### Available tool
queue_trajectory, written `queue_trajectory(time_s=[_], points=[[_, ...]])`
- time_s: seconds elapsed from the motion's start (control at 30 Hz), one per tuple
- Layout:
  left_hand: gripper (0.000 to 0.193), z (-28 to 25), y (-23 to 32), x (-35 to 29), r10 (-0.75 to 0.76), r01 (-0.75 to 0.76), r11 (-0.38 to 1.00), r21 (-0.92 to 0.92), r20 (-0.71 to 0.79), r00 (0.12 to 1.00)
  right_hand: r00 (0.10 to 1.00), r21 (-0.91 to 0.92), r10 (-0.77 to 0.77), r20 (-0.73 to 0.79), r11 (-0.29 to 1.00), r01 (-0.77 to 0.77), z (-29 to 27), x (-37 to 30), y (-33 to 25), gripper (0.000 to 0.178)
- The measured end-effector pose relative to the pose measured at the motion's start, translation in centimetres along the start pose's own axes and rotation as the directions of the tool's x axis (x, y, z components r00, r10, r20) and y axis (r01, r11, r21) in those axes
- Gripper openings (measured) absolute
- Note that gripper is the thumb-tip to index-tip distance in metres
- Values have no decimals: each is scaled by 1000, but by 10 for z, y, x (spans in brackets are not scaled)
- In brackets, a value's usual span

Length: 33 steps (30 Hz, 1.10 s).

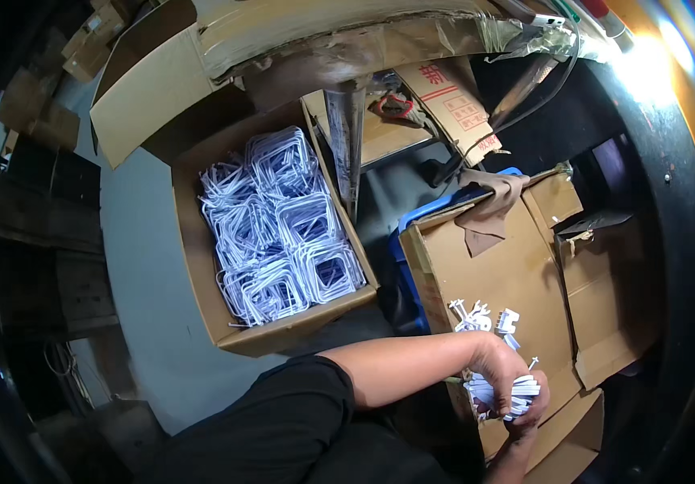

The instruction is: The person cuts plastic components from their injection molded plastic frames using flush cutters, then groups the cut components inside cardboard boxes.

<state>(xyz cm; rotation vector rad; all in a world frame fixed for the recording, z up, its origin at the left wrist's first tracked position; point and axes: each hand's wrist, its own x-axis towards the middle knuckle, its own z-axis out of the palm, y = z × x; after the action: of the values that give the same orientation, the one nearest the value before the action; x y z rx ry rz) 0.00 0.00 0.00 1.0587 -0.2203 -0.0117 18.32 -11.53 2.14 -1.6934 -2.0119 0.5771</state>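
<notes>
My left hand (pixel 499 363) reaches across from the lower left, its fingers closed down over a bundle of thin white strips (pixel 496 392). Below and beside it, my right hand (pixel 538 402) wraps round the same bundle, whose ends fan out between the two hands. The strips' exact kind is hard to make out. Just beyond my hands, small white plastic parts (pixel 470 316) and a notched white plastic piece (pixel 509 321) lie on the flattened brown cardboard (pixel 517 278).
On the left stands an open carton (pixel 287 332) filled with stacked white bent-wire frames (pixel 283 218). A metal post (pixel 345 145) rises beside it. A brown cloth (pixel 493 210) hangs over the cardboard by a blue bin (pixel 404 258). A worn bench edge (pixel 347 52) crosses the top.
</notes>
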Motion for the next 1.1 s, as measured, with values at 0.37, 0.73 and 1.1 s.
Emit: queue_trajectory(time_s=[0.37,0.73,1.1], points=[[47,-1,10,-10,-1,43,957,285,-144,990,998,-30,-26,-56,999,24,-10,1,-18,35],[64,65,26,-16,159,371,597,711,-558,814,993,-417,34,109,909,14,-32,10,-82,21],[45,114,39,-90,509,704,258,662,-712,483,977,-452,-160,138,868,206,11,45,-173,33]])
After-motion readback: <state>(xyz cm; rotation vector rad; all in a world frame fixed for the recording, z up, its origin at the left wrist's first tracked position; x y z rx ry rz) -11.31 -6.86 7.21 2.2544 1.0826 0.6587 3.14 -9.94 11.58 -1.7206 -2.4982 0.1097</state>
